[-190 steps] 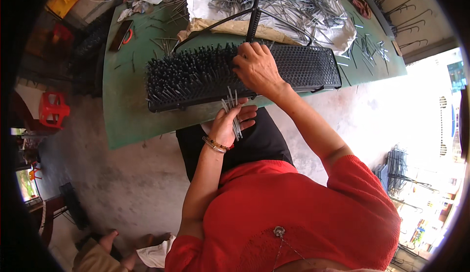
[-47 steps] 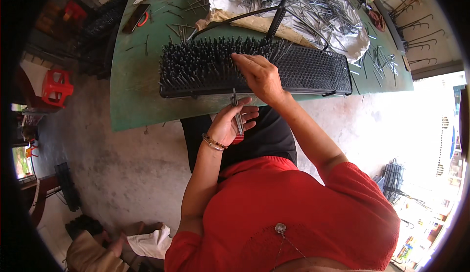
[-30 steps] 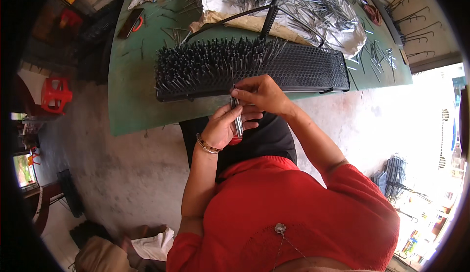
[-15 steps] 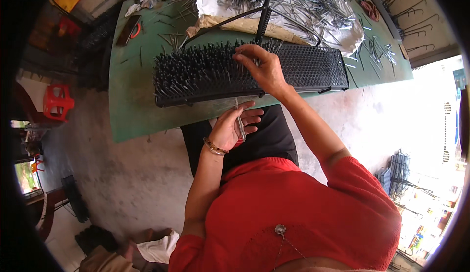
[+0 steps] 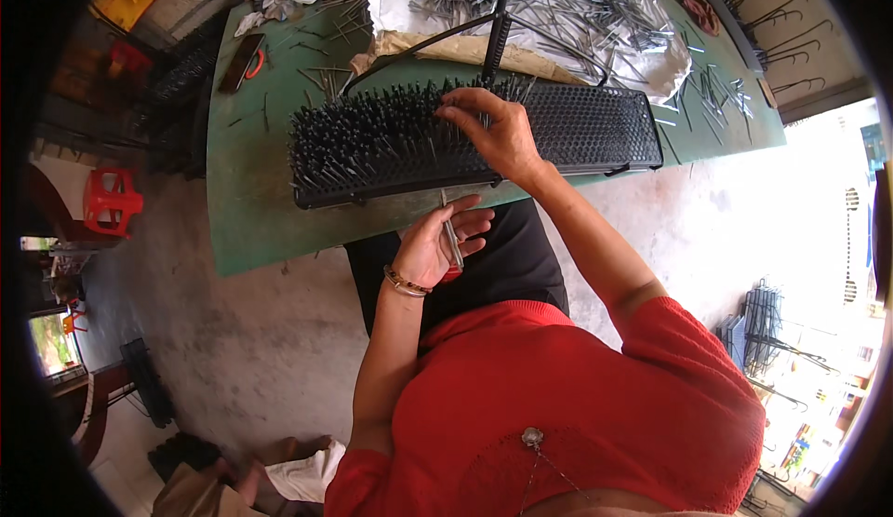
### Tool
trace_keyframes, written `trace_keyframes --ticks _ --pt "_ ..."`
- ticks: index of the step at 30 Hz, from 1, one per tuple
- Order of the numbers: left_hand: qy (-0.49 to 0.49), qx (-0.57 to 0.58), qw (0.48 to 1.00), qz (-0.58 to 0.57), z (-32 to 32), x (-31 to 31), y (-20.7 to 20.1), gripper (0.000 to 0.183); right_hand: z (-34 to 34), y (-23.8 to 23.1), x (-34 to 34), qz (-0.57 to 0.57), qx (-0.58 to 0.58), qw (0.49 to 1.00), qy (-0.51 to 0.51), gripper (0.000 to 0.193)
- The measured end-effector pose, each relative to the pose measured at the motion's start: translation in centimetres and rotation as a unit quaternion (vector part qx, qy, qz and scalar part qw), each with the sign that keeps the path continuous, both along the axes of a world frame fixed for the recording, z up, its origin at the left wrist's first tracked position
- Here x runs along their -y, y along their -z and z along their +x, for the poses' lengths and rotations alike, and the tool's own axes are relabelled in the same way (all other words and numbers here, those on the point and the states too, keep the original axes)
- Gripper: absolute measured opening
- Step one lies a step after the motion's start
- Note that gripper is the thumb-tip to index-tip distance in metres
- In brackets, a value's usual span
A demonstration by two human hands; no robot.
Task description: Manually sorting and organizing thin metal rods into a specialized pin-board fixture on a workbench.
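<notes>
Thumb of the left hand (image 5: 424, 253) holds a few thin grey rods (image 5: 452, 238) against loosely spread fingers. On the right hand (image 5: 507, 135), thumb and forefinger nearly meet above standing rods (image 5: 358, 140) in a black perforated rack (image 5: 595, 126); whether they pinch anything cannot be told. Rack rests on a green table (image 5: 249, 228), before a white sheet (image 5: 384, 7) heaped with loose rods (image 5: 539, 0).

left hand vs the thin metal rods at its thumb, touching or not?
Touching. The head view shows it: the thin metal rods pass under the thumb of the left hand, against its fingers.
</notes>
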State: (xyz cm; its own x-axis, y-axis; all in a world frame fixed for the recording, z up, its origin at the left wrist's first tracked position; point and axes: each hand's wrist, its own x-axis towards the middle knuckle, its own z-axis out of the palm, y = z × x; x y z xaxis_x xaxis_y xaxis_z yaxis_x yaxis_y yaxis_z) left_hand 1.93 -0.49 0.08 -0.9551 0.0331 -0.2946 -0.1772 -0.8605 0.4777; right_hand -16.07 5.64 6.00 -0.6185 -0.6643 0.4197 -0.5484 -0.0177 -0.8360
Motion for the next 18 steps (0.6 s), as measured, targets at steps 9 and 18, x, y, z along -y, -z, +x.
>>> trace_keyframes --ticks 9,18 --pt "0.003 0.004 1.0 0.003 -0.1 -0.1 0.0 0.046 0.3 0.7 0.0 0.022 -0.078 0.996 0.032 0.019" --pt "-0.002 0.007 1.0 0.004 -0.3 -0.3 -0.2 0.043 0.9 1.3 0.0 0.019 -0.311 0.95 0.005 0.027"
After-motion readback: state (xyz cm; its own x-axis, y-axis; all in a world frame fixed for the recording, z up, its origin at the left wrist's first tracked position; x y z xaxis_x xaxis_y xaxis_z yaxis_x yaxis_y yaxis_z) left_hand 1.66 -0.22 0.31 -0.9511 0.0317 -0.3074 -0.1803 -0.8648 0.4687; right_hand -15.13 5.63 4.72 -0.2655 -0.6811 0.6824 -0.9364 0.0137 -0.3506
